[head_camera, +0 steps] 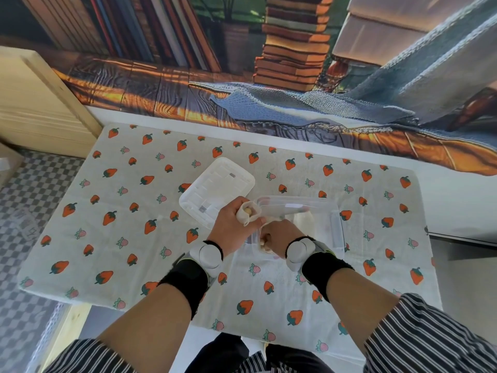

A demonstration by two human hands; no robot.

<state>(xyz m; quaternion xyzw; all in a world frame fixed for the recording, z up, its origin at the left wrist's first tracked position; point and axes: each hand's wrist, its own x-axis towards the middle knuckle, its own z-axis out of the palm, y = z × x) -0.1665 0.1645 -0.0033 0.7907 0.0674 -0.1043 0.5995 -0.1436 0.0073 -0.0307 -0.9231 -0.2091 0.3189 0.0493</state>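
My left hand (233,224) grips a small wooden stick wrapped in white cloth (248,213), its round end poking out of my fist. My right hand (277,236) is curled round another small pale wooden piece (263,242) at the near left corner of a clear plastic box (333,224). The two hands touch each other just above that corner. What lies inside the box is blurred and pale. The box's white lid (215,189) lies flat on the cloth to the left of it.
A strawberry-print cloth (134,238) covers the table. A light wooden cabinet (35,103) stands at the far left. A printed backdrop of books (282,63) hangs behind the table. Checked flooring (32,189) shows on the left.
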